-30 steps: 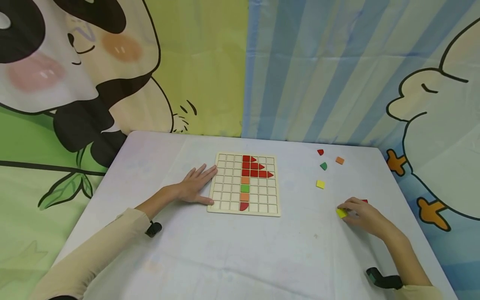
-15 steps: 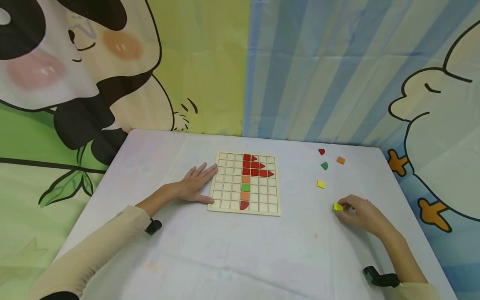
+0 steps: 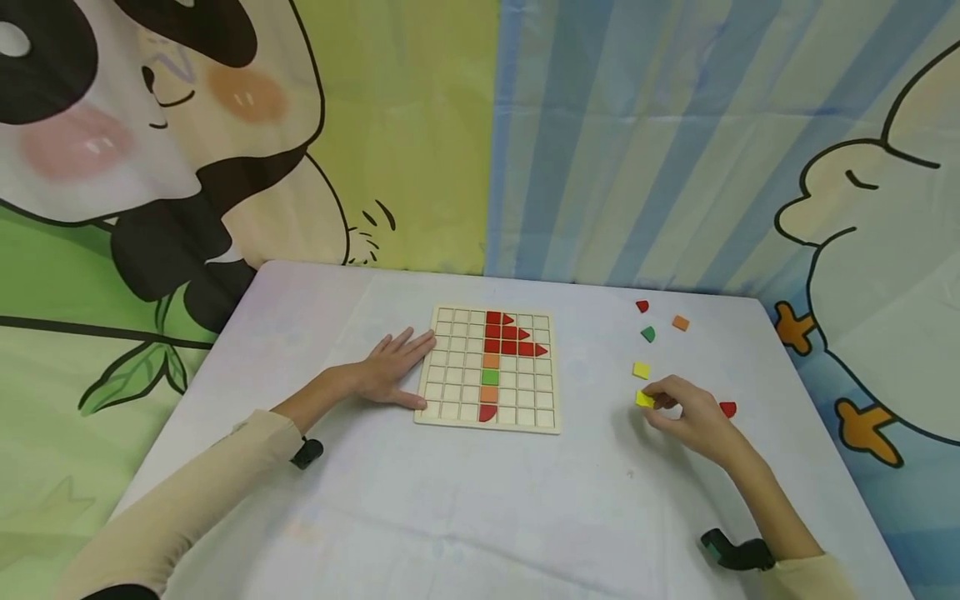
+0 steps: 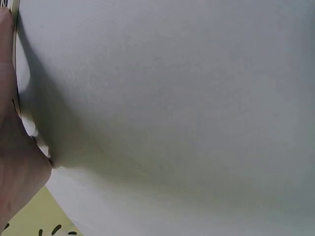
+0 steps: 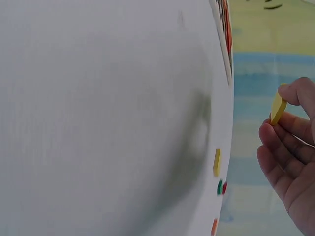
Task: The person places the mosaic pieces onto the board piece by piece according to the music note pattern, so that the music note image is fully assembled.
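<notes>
My right hand (image 3: 692,414) pinches a yellow square tile (image 3: 644,399) between thumb and fingers, held above the table in the right wrist view, where the tile (image 5: 278,105) shows edge-on. Spread flat, my left hand (image 3: 392,371) touches the left edge of a wooden grid board (image 3: 453,392) with its fingertips and thumb. On the board, red squares and red triangles make three rows at the top. Below them runs a column of orange, green (image 3: 490,377) and orange squares, ending in a red rounded piece (image 3: 487,412). The left wrist view shows only part of the left hand (image 4: 19,167).
Loose tiles lie right of the board: a yellow square (image 3: 641,369), a green rounded piece (image 3: 648,333), an orange square (image 3: 680,322) and a red piece (image 3: 642,306). Another red piece (image 3: 727,409) lies beside the right hand. Printed curtains (image 3: 637,142) stand behind the white table (image 3: 480,517).
The right hand has lifted the yellow square tile and carried it left, toward the board. The red piece beside that hand now shows more fully. The left hand has stayed put.
</notes>
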{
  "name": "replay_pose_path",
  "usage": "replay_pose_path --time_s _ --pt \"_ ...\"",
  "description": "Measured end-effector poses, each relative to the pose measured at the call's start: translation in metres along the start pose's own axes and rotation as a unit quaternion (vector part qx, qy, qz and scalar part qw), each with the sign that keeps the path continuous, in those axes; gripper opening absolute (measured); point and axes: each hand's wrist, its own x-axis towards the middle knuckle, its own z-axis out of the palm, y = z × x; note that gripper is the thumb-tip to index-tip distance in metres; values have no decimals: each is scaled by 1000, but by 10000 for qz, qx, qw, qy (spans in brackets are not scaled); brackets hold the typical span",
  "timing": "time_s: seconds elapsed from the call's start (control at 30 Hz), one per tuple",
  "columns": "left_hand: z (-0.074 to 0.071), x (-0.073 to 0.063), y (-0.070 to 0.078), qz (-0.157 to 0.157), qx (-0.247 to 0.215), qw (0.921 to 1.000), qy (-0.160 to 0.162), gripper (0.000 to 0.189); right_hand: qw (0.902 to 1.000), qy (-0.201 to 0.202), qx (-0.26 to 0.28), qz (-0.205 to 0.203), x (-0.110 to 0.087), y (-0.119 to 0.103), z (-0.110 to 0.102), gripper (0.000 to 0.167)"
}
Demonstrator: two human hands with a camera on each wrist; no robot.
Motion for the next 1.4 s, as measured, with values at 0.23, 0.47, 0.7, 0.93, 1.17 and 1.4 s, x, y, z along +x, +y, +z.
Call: replay_pose_path --time_s 0.23,0.47,0.7,0.93,1.17,1.4 --pt "3 2 -3 53 57 10000 39 111 9987 79 106 -502 13 -25 9 28" --pt "7 3 -7 4 137 9999 5 112 9980 -35 170 -607 23 -40 16 28" --pt "7 4 -6 15 97 9999 68 110 9976 -36 200 -667 30 -48 20 28" --pt "5 3 -5 -22 94 10000 -13 112 9972 -88 368 -646 43 -64 29 24" --pt "5 3 -4 -57 106 9999 -36 113 9916 -512 671 -975 65 -96 49 25" --pt "6 3 -5 -37 165 9999 5 112 9826 -998 582 -1453 84 -131 80 27"
